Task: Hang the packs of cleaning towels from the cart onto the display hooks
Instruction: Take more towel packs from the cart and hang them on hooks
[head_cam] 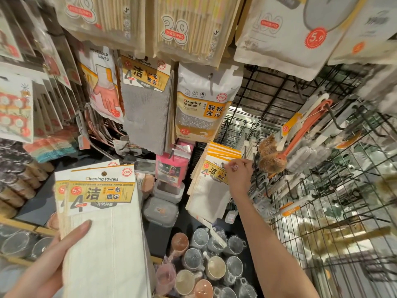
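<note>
My left hand (46, 260) at the lower left holds two or three white cleaning towel packs (103, 222) upright, thumb across the front pack. Their yellow header cards read "Cleaning towels". My right hand (239, 175) reaches forward to several identical white towel packs (211, 186) hanging on a display hook at the centre right. Its fingers pinch the header card of the front pack at the hook hole. A grey towel pack (147, 108) hangs higher up on another hook. The cart is out of view.
Household gloves (103, 82) and a cleaning sponge pack (202, 110) hang beside the grey towels. Black wire grid (322, 190) with brushes (287, 145) fills the right side. Plastic cups (214, 265) and lidded boxes (163, 209) sit on the shelf below. Chopstick packs (189, 29) hang overhead.
</note>
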The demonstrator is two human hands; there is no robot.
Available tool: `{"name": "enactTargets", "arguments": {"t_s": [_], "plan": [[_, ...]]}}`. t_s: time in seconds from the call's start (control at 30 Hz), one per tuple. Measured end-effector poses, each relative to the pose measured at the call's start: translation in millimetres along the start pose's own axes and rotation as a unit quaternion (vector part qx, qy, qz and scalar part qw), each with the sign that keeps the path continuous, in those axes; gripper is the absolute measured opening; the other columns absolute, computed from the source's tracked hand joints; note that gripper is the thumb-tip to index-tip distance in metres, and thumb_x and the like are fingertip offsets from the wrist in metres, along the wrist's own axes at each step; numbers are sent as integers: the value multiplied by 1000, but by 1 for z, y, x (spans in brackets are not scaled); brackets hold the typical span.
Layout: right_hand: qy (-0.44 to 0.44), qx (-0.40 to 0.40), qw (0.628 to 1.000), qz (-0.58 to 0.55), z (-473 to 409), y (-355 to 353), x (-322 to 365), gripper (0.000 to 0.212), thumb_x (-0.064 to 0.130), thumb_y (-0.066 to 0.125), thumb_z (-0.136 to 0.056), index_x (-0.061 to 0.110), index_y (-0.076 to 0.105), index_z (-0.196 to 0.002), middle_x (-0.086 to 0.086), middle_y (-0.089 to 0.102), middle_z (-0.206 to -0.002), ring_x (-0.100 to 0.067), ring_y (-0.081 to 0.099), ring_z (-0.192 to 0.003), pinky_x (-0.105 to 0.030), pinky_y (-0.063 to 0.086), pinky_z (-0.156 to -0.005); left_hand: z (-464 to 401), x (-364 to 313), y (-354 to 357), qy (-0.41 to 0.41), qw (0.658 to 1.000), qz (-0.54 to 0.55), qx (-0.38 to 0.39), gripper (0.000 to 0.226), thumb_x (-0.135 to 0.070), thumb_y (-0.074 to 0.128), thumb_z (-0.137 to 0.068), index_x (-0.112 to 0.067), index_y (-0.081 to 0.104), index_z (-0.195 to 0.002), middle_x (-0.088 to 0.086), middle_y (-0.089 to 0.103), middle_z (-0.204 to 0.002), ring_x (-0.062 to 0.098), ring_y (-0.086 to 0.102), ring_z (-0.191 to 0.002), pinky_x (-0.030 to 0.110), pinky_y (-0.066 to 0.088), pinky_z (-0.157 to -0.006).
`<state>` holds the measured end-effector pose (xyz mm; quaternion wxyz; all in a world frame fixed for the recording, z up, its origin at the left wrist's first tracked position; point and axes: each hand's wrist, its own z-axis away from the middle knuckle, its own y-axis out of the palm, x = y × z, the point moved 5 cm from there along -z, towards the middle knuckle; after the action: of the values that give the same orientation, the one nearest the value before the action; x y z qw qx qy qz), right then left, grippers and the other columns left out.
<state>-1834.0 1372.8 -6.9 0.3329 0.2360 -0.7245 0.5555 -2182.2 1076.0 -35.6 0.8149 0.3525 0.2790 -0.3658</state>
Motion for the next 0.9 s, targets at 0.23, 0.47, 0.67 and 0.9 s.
{"name": "enactTargets", "arguments": {"t_s": [0.23, 0.47, 0.67, 0.9], "plan": [[-39, 21, 999, 5, -2, 6, 2, 18, 10, 69, -83, 14, 67, -100, -5, 40, -129, -22, 45, -121, -33, 50, -77, 1, 5, 14, -57, 998, 20, 6, 45, -35, 72, -73, -29, 67, -117, 11, 69, -121, 38, 67, -106, 54, 49, -89], [0, 133, 991, -26, -1, 3, -2, 46, 21, 75, -79, 14, 61, -123, -7, 24, -146, -21, 19, -139, -27, 26, -111, 10, -1, 36, -24, 1000, 3, 11, 45, -32, 67, -79, -30, 62, -124, 7, 71, -117, 31, 70, -100, 48, 51, -82], [-41, 124, 985, -109, 28, -22, 33, 51, 6, 75, -77, 4, 57, -124, -15, 39, -134, -24, 41, -123, -26, 34, -103, 14, -7, 53, -7, 1000, -17, 21, 53, -29, 69, -76, -24, 59, -128, 11, 71, -116, 34, 68, -104, 48, 48, -93], [-71, 295, 938, -168, 91, -18, 115, 27, 28, 70, -79, 31, 62, -105, 20, 62, -103, -6, 64, -96, -20, 50, -76, 16, -8, 69, 8, 999, -31, 6, 64, -25, 79, -65, -18, 57, -125, 10, 74, -108, 31, 71, -96, 45, 52, -85]]}}
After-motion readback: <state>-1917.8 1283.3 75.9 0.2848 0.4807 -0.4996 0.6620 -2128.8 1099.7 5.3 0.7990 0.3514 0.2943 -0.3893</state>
